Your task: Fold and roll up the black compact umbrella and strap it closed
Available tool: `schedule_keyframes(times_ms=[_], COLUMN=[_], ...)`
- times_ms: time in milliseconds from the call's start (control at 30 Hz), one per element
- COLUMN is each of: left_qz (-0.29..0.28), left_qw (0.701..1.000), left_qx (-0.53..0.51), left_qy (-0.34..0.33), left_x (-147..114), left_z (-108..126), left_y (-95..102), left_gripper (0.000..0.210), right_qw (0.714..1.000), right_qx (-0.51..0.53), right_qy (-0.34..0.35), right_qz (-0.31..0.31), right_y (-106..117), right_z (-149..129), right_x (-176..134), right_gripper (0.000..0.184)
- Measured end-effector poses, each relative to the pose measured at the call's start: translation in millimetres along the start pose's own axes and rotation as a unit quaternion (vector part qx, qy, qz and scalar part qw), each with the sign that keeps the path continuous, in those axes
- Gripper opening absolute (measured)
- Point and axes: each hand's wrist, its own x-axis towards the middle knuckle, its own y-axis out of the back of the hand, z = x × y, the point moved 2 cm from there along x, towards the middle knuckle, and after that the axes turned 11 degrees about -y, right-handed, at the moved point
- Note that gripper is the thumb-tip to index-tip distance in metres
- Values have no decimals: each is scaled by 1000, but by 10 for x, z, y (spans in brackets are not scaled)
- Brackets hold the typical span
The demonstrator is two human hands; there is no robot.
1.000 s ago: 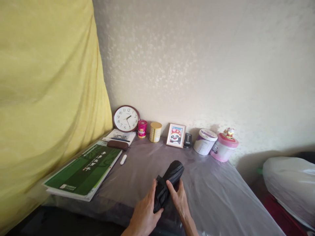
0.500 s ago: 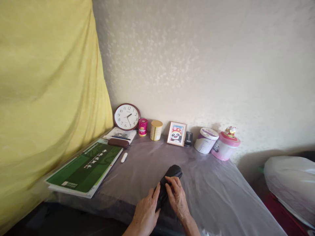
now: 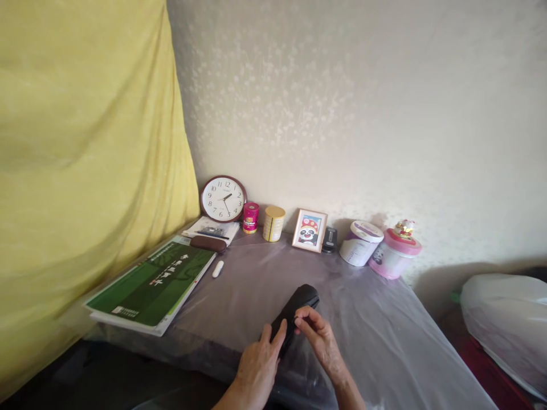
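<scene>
"On the near side of the surface (image 3: 376, 336), how's the umbrella (image 3: 301, 297) held?"
"The left hand (image 3: 258, 364) grips it; the right hand (image 3: 323, 341) pinches at its right edge."
"Risk?"
"A slack left grip might let it unroll."

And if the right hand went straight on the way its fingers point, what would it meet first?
The black bundle, which lies just ahead of the right hand. Depth is unclear there, so the two may well be touching.
</scene>
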Motion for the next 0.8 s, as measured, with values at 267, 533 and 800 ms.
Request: schedule_keyframes(times_ms=[267,533,800], left_qz=[6,-21,-37], left_qw=[1000,999,990], left_qx=[25,-21,-138], left_qy=[-13,-22,-11], left_x=[-18,-105,-262], left_z=[12,1,-188], left_y=[-79,-79,-149], left_gripper=[68,71,77], right_qw=[993,895,965], right_qx=[-109,-444,-230], right_qy=[-47,37,-113], right_qz=[-14,30,61], right_y=[-99,-188,-84], right_z=[42,43,98], right_x=[284,440,475], right_gripper=[14,11,18])
